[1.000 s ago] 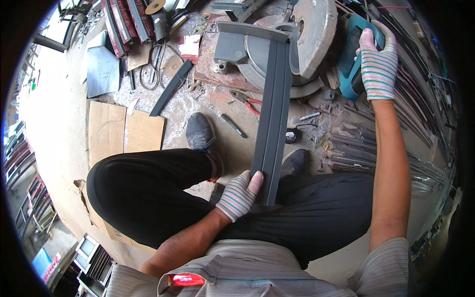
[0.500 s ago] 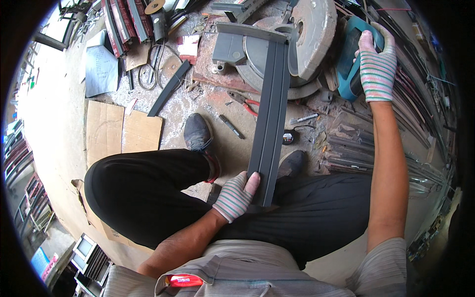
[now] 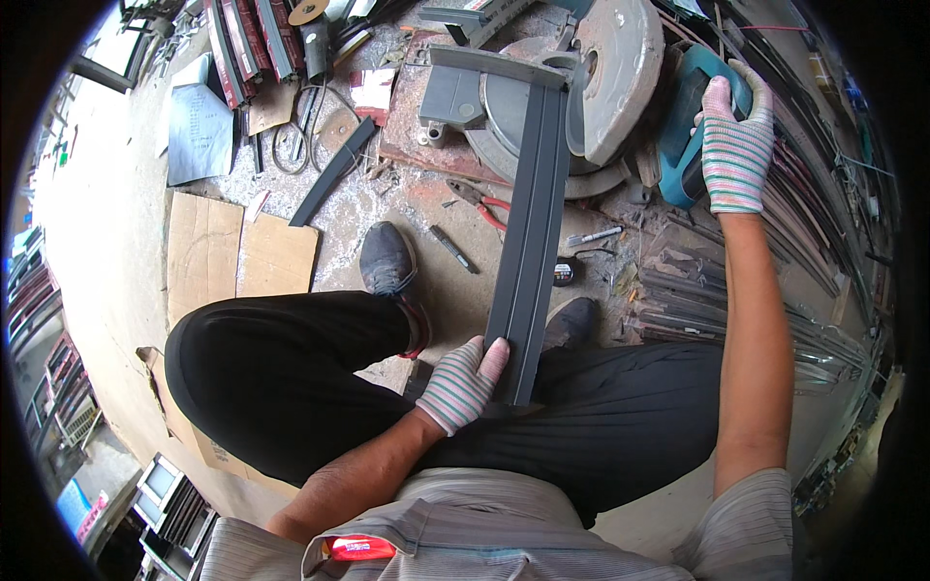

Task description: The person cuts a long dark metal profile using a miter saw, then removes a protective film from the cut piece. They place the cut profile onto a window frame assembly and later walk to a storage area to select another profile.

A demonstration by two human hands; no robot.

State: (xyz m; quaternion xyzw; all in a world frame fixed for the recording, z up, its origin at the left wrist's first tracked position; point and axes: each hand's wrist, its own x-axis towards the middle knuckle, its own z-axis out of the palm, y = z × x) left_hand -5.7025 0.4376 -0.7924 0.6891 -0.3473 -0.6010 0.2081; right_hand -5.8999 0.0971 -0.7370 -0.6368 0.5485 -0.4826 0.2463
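Note:
A long dark grey metal profile (image 3: 531,232) runs from my lap up to the miter saw. My left hand (image 3: 463,385), in a striped knit glove, grips its near end, thumb on top. The far end lies on the saw table (image 3: 499,108), against the metal fence (image 3: 496,64) and beside the round grey blade guard (image 3: 620,82). At the upper right, my gloved right hand (image 3: 736,145) is closed around the teal saw handle (image 3: 685,160). The blade itself is hidden by the guard.
Red-handled pliers (image 3: 477,201), a marker (image 3: 452,249), another pen (image 3: 594,235) and a black tape measure (image 3: 564,270) lie on the floor. A short profile offcut (image 3: 332,172), cardboard (image 3: 276,254) and paper (image 3: 199,134) are at left. Stacked metal strips (image 3: 683,281) lie at right.
My right hand and the saw handle have shifted slightly down in the picture, and the blade guard a little with them. My left hand keeps its hold on the profile.

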